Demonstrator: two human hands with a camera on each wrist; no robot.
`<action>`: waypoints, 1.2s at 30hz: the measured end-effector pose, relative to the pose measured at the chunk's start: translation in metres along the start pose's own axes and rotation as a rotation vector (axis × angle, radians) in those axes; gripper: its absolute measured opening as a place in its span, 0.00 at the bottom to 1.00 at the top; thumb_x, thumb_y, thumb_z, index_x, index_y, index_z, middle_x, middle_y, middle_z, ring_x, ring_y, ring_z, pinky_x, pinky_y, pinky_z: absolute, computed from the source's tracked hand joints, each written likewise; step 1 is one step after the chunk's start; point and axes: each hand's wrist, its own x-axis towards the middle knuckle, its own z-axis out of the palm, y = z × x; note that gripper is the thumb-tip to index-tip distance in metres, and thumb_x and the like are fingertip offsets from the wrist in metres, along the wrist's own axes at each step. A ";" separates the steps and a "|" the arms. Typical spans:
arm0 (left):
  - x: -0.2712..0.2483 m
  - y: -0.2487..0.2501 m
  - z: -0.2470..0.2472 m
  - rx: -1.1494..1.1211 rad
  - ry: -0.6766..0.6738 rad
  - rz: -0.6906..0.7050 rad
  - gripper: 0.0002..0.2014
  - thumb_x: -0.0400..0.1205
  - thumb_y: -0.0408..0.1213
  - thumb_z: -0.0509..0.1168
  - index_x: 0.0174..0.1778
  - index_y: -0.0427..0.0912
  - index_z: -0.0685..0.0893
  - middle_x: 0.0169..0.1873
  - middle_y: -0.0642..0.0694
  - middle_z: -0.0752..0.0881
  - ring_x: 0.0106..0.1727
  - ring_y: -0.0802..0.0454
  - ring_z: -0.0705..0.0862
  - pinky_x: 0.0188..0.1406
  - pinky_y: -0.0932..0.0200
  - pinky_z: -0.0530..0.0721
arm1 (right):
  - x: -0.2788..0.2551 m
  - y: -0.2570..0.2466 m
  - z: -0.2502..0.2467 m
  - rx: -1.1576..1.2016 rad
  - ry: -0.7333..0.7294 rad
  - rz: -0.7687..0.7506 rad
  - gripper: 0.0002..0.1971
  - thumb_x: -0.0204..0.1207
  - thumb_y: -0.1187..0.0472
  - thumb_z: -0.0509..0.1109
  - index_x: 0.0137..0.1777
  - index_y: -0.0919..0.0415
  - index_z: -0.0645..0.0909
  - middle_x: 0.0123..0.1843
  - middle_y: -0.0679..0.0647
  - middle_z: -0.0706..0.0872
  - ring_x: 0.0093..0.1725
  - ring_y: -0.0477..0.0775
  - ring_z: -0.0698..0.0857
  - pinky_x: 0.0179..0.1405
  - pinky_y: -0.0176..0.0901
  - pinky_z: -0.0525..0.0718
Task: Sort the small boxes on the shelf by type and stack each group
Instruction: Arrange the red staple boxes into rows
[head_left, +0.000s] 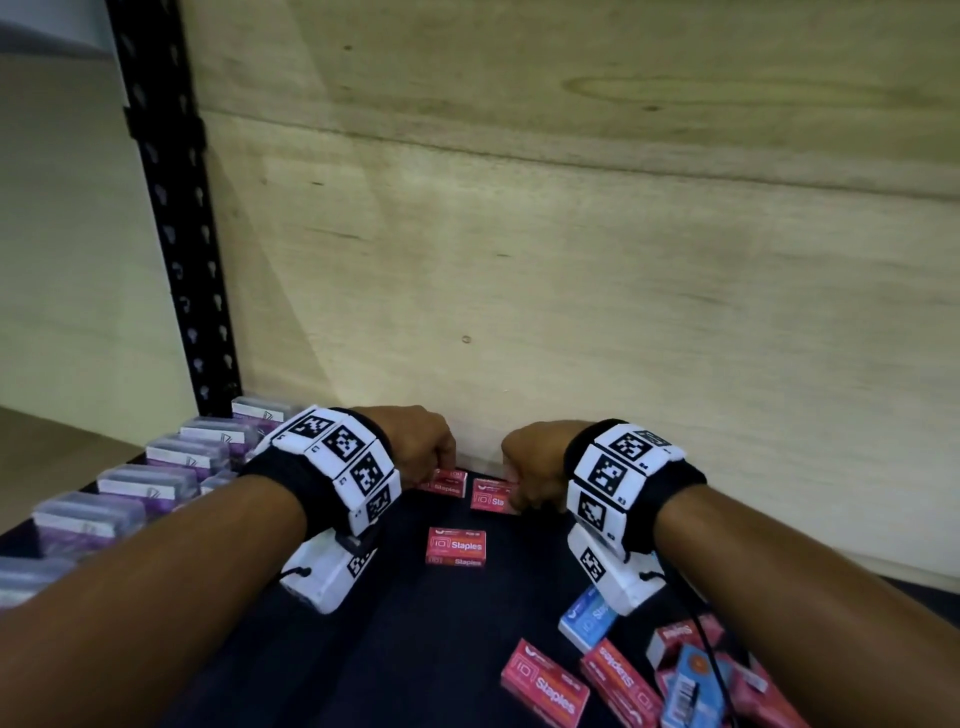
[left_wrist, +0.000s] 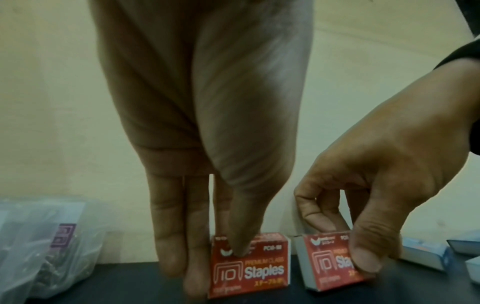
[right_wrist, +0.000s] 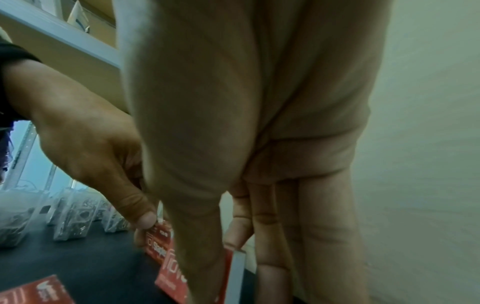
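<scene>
Two red "Staples" boxes sit close to the back wall of the black shelf (head_left: 415, 649). My left hand (head_left: 441, 462) pinches the left red box (left_wrist: 249, 265) between thumb and fingers; the box stands on its long edge. My right hand (head_left: 514, 488) pinches the right red box (left_wrist: 330, 265), which tilts slightly beside the first, a small gap between them. In the right wrist view my thumb and fingers straddle that box (right_wrist: 176, 283). A third red box (head_left: 457, 545) lies flat just in front of both hands.
Clear packs with purple labels (head_left: 156, 483) line the shelf's left side by the black upright post (head_left: 171, 208). At the front right lie a blue box (head_left: 587, 618), two red boxes (head_left: 545, 686) and a mixed pile (head_left: 696, 675). The plywood back wall (head_left: 571, 260) is right behind the hands.
</scene>
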 end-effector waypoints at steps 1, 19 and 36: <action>0.000 0.001 0.000 -0.001 0.001 0.007 0.18 0.85 0.29 0.60 0.70 0.45 0.81 0.60 0.46 0.87 0.50 0.54 0.82 0.52 0.62 0.78 | 0.000 0.000 0.000 0.007 0.005 -0.007 0.17 0.80 0.54 0.72 0.60 0.67 0.85 0.55 0.59 0.92 0.38 0.55 0.84 0.51 0.48 0.87; 0.009 -0.012 -0.001 0.084 0.036 -0.062 0.16 0.84 0.28 0.64 0.67 0.42 0.83 0.60 0.44 0.86 0.60 0.48 0.84 0.50 0.61 0.77 | 0.003 -0.003 -0.001 0.009 0.045 -0.016 0.19 0.86 0.54 0.65 0.67 0.69 0.79 0.60 0.61 0.90 0.25 0.49 0.75 0.26 0.38 0.74; -0.027 0.001 -0.004 0.052 0.096 -0.042 0.09 0.80 0.45 0.71 0.54 0.49 0.84 0.48 0.54 0.84 0.48 0.54 0.82 0.45 0.60 0.79 | -0.020 0.008 0.000 0.174 0.011 0.047 0.30 0.76 0.41 0.73 0.70 0.58 0.69 0.47 0.53 0.85 0.36 0.52 0.80 0.48 0.50 0.84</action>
